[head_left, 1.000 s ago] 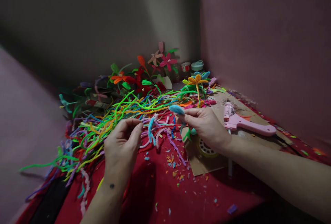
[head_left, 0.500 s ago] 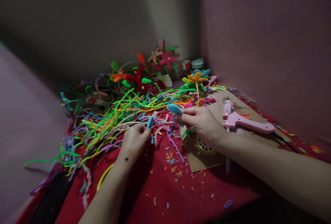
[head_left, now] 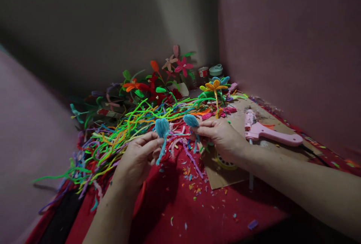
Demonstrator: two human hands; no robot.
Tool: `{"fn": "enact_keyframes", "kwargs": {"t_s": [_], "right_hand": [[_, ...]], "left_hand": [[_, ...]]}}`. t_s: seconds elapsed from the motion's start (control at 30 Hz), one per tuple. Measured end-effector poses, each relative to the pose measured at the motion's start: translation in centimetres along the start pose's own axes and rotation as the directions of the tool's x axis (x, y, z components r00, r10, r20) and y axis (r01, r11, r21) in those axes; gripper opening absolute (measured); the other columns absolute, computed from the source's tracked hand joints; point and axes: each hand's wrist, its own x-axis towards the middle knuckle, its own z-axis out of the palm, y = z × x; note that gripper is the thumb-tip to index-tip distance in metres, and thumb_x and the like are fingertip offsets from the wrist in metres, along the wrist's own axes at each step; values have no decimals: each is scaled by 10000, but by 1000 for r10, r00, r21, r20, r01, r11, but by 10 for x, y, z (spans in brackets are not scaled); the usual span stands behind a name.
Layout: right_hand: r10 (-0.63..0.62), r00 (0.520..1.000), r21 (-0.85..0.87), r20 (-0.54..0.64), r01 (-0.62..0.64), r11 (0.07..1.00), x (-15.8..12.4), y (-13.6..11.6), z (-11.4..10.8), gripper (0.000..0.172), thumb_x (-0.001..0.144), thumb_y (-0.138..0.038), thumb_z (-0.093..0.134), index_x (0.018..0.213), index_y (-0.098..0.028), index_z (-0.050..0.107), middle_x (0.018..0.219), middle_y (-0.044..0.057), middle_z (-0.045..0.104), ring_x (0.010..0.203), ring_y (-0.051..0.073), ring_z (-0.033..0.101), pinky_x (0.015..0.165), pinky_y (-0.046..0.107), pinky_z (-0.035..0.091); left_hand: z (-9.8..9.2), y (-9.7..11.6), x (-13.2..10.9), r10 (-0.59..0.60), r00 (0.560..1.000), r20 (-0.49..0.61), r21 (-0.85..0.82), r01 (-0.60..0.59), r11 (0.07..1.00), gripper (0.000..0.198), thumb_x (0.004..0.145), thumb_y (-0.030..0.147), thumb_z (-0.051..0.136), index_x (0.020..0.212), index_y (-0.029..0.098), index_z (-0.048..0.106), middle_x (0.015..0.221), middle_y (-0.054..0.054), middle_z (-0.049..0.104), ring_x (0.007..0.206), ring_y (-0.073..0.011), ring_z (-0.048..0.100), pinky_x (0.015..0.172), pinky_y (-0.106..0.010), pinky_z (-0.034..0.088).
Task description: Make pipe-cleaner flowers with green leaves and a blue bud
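Note:
My left hand (head_left: 141,153) pinches a blue pipe-cleaner petal (head_left: 162,128) at its base, with a twisted blue stem hanging below the fingers. To its right, my right hand (head_left: 222,135) is closed on a second blue pipe-cleaner petal (head_left: 190,120), held between thumb and forefinger. The two petals are raised side by side and do not touch. Behind and to the left lies a large heap of loose pipe cleaners (head_left: 124,131) in many colours.
A pink glue gun (head_left: 270,133) lies on a cardboard sheet (head_left: 222,179), its cord trailing right. Pipe-cleaner flowers (head_left: 184,66) stand at the back, near a jar with a teal lid (head_left: 216,70). Small coloured clippings (head_left: 194,187) are scattered over the red cloth (head_left: 214,221).
My left hand has turned, bringing the blue petal upright and broadside to view with its stem showing. My right hand is almost where it was.

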Motion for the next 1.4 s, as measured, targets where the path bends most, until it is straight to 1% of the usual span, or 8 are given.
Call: {"fn": "enact_keyframes", "kwargs": {"t_s": [0.3,0.43,0.57,0.67,0.87,0.97,1.23,1.4], "right_hand": [[47,999,63,28,-49,997,-6,4,6,122,670,-226,645,588,-136,647,561,1,558,501,74,415,511,249,280],[104,994,109,39,-107,988,-8,5,9,128,668,-251,665,648,-125,681,590,21,599,493,79,425,507,252,294],[61,998,111,-10,-60,992,-8,4,9,114,668,-227,642,623,-127,672,576,23,588,507,85,426,507,253,293],[29,997,70,-66,-24,997,-7,4,8,121,663,-202,630,563,-135,638,544,4,555,499,77,403,505,250,279],[107,994,164,24,-109,980,-12,1,13,103,676,-219,635,618,-136,653,580,11,595,482,77,440,481,242,303],[126,990,214,62,-136,967,-15,-1,15,98,673,-214,658,620,-132,652,617,21,622,509,77,478,478,225,329],[252,962,225,110,-271,936,-19,1,16,123,651,-233,708,679,-128,650,597,2,593,497,81,495,459,215,355],[234,969,195,73,-244,950,-19,-2,17,121,678,-209,681,601,-134,626,527,-24,548,427,46,393,433,209,285]], "left_hand": [[17,-5,-7,-124,975,183,-109,146,983,234,629,210,719,619,140,496,627,-16,644,326,3,303,295,-122,239],[19,-11,-6,-106,978,180,-144,133,981,248,622,196,741,603,141,499,453,61,504,331,-3,312,325,-115,261],[23,-15,-7,-33,991,128,-129,50,990,240,611,187,760,614,147,523,419,85,446,350,-16,356,361,-124,283],[26,-18,-9,124,990,62,-39,-122,992,200,627,180,750,620,151,552,476,72,498,383,-22,400,384,-134,301],[32,-23,-15,414,910,17,177,-410,895,111,674,141,707,646,164,602,722,31,608,640,-68,546,616,-168,439],[35,-23,-16,427,904,30,203,-424,883,99,693,152,686,663,172,594,735,20,622,697,-102,577,669,-201,454],[42,-25,-21,427,904,-26,334,-395,856,127,689,187,674,639,171,558,690,33,564,576,-84,491,538,-187,405],[43,-26,-23,489,871,-50,429,-424,798,124,689,177,657,622,187,553,712,5,611,652,-131,553,634,-223,448]]}}
